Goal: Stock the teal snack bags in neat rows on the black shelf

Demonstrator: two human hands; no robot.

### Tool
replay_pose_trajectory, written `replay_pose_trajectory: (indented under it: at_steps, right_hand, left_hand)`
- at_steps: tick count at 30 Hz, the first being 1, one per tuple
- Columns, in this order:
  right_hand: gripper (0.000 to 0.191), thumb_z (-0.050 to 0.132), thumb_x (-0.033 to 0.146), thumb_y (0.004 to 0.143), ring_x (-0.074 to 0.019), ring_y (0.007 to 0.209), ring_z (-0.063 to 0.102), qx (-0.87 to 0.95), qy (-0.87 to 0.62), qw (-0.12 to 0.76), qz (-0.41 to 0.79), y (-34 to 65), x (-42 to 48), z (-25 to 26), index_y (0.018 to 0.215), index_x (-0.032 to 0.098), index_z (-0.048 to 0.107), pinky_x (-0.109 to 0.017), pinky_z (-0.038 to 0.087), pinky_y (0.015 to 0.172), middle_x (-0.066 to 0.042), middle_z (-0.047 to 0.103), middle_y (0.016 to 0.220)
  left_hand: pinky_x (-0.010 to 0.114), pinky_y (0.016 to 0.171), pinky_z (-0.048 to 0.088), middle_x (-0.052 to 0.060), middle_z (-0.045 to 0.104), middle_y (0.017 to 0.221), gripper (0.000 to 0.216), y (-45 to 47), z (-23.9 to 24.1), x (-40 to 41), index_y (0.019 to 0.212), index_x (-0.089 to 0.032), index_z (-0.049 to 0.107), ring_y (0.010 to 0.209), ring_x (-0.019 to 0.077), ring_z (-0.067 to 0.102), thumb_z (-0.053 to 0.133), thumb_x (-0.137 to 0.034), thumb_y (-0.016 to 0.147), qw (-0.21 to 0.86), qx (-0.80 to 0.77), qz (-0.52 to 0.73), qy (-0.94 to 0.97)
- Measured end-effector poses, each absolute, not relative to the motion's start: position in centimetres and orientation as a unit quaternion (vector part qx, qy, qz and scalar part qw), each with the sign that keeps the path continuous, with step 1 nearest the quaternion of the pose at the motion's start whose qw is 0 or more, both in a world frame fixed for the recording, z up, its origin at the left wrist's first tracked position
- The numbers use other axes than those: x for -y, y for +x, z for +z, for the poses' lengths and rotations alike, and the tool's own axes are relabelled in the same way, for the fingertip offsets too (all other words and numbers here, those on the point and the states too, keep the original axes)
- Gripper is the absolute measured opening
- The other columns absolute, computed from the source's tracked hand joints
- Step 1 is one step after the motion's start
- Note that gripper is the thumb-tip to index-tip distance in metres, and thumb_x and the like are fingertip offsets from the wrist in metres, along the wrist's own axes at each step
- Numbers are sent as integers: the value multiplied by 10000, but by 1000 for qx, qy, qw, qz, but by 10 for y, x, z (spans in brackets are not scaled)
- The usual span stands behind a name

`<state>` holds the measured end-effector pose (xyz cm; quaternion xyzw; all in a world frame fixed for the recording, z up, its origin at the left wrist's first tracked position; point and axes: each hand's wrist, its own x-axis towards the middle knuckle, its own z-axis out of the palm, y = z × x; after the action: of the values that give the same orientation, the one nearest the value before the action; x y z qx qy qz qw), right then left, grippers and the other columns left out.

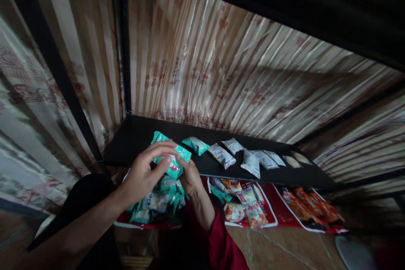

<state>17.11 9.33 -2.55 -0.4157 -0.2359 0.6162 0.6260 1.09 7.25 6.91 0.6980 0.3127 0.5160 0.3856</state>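
A shiny green snack packet (179,156) is held between my two hands, just above the left part of a black shelf (139,128). My left hand (150,168) lies over it from the left, fingers bent and thumb against the wrapper. From the right and below, my right hand (190,177) grips the same packet; some fingertips are hidden behind it. Another bit of green wrapper shows past my left fingers, and I cannot tell whether it is a separate packet. Below my hands is a pile of green packets (167,185) in a red, white-rimmed container.
On the shelf lie another green packet (195,145), several white-and-blue packets (250,163) and round pale items (291,161). Below its front edge are mixed packets (248,206) and orange packets (311,209). Black posts (124,42) and striped curtain (202,59) enclose the shelf.
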Motion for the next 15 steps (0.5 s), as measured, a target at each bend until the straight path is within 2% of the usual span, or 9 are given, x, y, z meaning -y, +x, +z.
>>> replay_pose_trajectory:
  at_steps: [2, 3, 6, 9, 12, 15]
  right_hand:
    - [380, 807, 291, 594, -235, 807, 687, 243, -416, 621, 618, 174, -99, -24, 908, 133, 661, -368, 543, 765, -66, 732, 809]
    - [394, 810, 296, 592, -226, 796, 685, 250, -419, 621, 613, 176, -103, -24, 917, 138, 655, -356, 544, 753, -62, 730, 812]
    - [423, 816, 309, 572, -184, 706, 670, 303, -453, 610, 575, 181, -115, -22, 921, 149, 640, -309, 544, 684, -36, 721, 783]
    - [378, 811, 330, 561, -132, 587, 623, 382, -487, 556, 555, 187, -125, -16, 843, 147, 641, -248, 519, 587, -1, 695, 693]
    - [341, 798, 345, 571, -108, 537, 593, 449, -491, 489, 564, 191, -135, -4, 804, 140, 654, -216, 490, 539, 22, 669, 632]
    - [327, 786, 342, 584, -101, 532, 586, 501, -475, 430, 582, 192, -146, 8, 810, 131, 680, -211, 481, 540, 26, 667, 625]
  left_hand:
    - [324, 835, 508, 80, 631, 1083, 190, 9, 42, -91, 914, -182, 641, 1035, 201, 589, 487, -282, 865, 369, -384, 551, 642]
    - [316, 828, 507, 77, 634, 1055, 182, 7, 30, -98, 885, -178, 640, 1024, 197, 590, 489, -278, 861, 345, -408, 555, 638]
    - [363, 949, 443, 57, 638, 1034, 177, 0, 8, -109, 866, -195, 640, 1079, 194, 556, 473, -256, 869, 243, -431, 555, 669]
    - [409, 1046, 354, 49, 629, 1100, 180, -6, 1, -122, 910, -213, 646, 1207, 212, 462, 481, -270, 867, 166, -436, 503, 728]
    - [419, 1078, 311, 46, 585, 1224, 265, -13, -5, -142, 1043, -220, 633, 1303, 240, 356, 541, -347, 830, 172, -441, 409, 780]
    - [384, 1038, 354, 55, 558, 1280, 461, -16, -15, -161, 1203, -223, 555, 1253, 249, 430, 583, -415, 784, 252, -445, 316, 799]
